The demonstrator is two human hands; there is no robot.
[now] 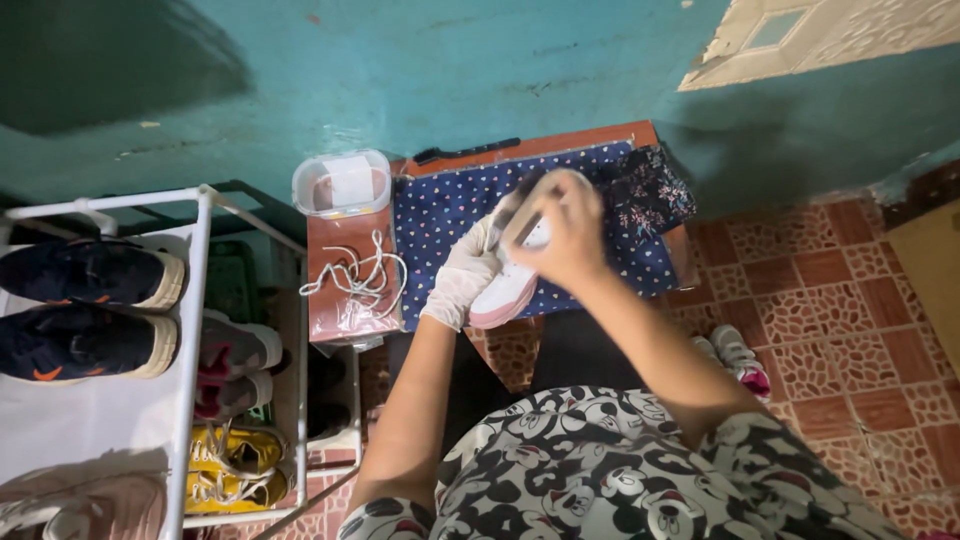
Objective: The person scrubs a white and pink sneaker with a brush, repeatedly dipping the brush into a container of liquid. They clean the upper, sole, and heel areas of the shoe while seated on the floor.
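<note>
Gloved left hand (462, 275) grips the shoe (508, 285), toe toward the body; right hand (568, 228) clenches probably a brush on top

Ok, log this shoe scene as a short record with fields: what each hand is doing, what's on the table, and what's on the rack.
left hand: gloved left hand grips the white and pink shoe
right hand: bare right hand on the shoe, holding a brush
surface: blue dotted cloth on a small table
beside it: loose white laces, clear lidded tub
rack: white shoe rack with dark sneakers
</note>
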